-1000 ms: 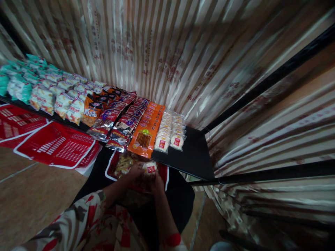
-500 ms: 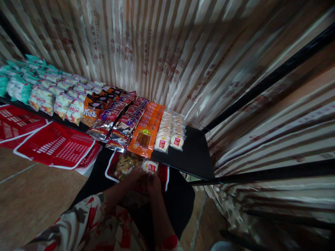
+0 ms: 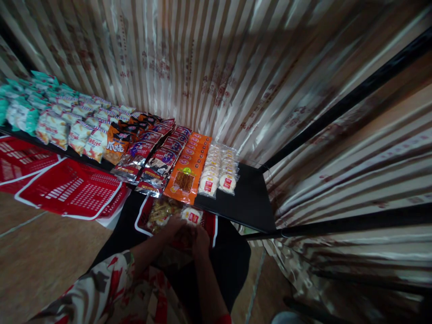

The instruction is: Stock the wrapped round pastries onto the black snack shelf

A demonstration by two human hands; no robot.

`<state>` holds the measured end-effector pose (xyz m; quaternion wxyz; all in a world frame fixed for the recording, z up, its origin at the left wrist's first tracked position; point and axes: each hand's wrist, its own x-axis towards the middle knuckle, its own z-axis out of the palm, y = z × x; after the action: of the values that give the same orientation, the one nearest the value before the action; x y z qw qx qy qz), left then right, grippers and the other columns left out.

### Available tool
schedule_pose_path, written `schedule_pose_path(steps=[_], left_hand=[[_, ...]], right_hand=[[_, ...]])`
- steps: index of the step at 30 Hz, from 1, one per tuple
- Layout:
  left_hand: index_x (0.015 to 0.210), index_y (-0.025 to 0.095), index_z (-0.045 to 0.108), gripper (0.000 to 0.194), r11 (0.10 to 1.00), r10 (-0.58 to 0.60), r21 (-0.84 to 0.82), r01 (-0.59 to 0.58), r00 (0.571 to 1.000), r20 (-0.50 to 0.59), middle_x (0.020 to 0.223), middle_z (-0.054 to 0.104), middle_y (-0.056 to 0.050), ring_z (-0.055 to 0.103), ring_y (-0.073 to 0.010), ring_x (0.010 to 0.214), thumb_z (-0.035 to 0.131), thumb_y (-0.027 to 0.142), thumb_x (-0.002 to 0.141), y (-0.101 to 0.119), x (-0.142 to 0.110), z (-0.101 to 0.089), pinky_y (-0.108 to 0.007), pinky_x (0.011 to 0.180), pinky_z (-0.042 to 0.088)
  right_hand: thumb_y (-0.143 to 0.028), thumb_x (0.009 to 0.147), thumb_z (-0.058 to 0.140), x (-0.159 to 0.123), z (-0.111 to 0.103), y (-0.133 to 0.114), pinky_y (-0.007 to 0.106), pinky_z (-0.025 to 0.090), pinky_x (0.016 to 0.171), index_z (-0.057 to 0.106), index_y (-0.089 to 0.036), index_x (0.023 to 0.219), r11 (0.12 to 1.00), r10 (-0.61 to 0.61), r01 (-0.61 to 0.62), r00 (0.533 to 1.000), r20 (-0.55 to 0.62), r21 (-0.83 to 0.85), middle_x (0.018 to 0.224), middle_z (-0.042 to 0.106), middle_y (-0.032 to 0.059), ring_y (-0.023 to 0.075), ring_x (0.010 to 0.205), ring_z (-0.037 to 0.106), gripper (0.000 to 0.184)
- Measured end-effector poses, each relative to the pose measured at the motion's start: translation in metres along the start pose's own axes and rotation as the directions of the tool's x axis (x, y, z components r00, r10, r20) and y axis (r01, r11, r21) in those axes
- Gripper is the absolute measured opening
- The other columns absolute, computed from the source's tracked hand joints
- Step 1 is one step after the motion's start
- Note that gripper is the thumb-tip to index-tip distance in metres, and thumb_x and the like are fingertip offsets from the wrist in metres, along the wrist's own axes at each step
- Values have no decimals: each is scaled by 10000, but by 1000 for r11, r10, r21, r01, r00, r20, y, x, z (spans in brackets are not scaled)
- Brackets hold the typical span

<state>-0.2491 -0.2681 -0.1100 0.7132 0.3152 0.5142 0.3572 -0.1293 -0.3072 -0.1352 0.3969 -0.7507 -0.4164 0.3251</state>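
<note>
Since the earliest frame, the right hand (image 3: 200, 238) has been brought from the side of the white packet (image 3: 191, 216) to its near edge, and more of the packet's face is exposed. It is held at its near left edge by the left hand (image 3: 173, 225) and at its near edge by the right hand. Both hands are closed on it; the exact placing of each finger cannot be told in the dim light. The packet is located over the basket (image 3: 210, 221), just below the front edge of the shelf (image 3: 249, 193), with its red label facing up. Yellowish packs (image 3: 164, 210) are contained in the basket, beside the left hand. The basket is positioned over dark trousers (image 3: 232, 261).

On the shelf, two rows of matching packets (image 3: 208, 182) are noted, with bare black surface to their right. To their left are set, in order, an orange pack (image 3: 187, 171), maroon packs (image 3: 162, 161), orange-and-black bags (image 3: 116, 144), pale bags (image 3: 79, 135) and green bags (image 3: 22, 114). Red baskets (image 3: 70, 184) with white handles are seen below the shelf at left. A striped curtain (image 3: 189, 58) is hung behind.
</note>
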Motion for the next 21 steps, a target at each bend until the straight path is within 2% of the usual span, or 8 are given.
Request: schedule_pose_path(steps=[3,5,7,11,14,16,21], left_hand=[[816,169,540,185,999,25,30,-24,999,-39,603,583,44,565,-117,552,536,173,631,0,3,-1,-222,537,453],[809,174,540,182,992,51,119,-44,997,-54,600,568,50,551,-115,555,516,157,629,0,3,-2,-217,534,442],[784,178,537,183,974,72,217,-60,996,-48,608,564,51,534,-112,553,509,136,608,2,2,-4,-211,521,420],[769,177,550,206,928,90,359,-98,995,38,644,586,41,528,-122,577,505,118,578,10,-4,-4,-212,512,385],[775,179,547,154,866,162,455,-205,978,133,679,586,37,528,-124,623,494,162,632,16,-9,-1,-219,566,392],[769,178,544,127,829,216,491,-268,963,161,691,577,35,521,-125,643,501,193,650,21,-11,1,-221,592,390],[757,184,544,123,783,249,537,-314,949,193,663,565,37,500,-128,617,522,266,667,33,-19,9,-217,566,360]], right_hand=[[-518,784,386,3,-1,0,278,480,527,592,-156,936,981,128,-115,989,-77,155,657,641,62,182,569,610,444],[-521,754,435,4,-7,-2,271,481,521,570,-141,1015,969,156,-134,983,-97,206,667,647,47,168,544,596,480],[-503,727,492,4,-16,-6,270,488,552,576,-145,1050,968,137,-111,985,-101,226,707,665,44,168,575,604,490],[-452,696,548,6,-33,-15,293,502,721,653,-166,987,990,51,-36,993,-108,137,905,699,81,217,811,645,422],[-458,702,531,7,-38,-18,325,484,826,689,-165,943,998,27,-25,998,-52,53,976,700,97,244,910,641,411],[-478,705,524,7,-41,-19,337,482,840,700,-172,938,998,28,-27,1000,-2,53,972,706,95,248,912,644,424],[-527,633,609,4,-54,-27,332,510,769,710,-173,904,978,27,-42,997,74,205,922,713,95,247,855,652,457]])
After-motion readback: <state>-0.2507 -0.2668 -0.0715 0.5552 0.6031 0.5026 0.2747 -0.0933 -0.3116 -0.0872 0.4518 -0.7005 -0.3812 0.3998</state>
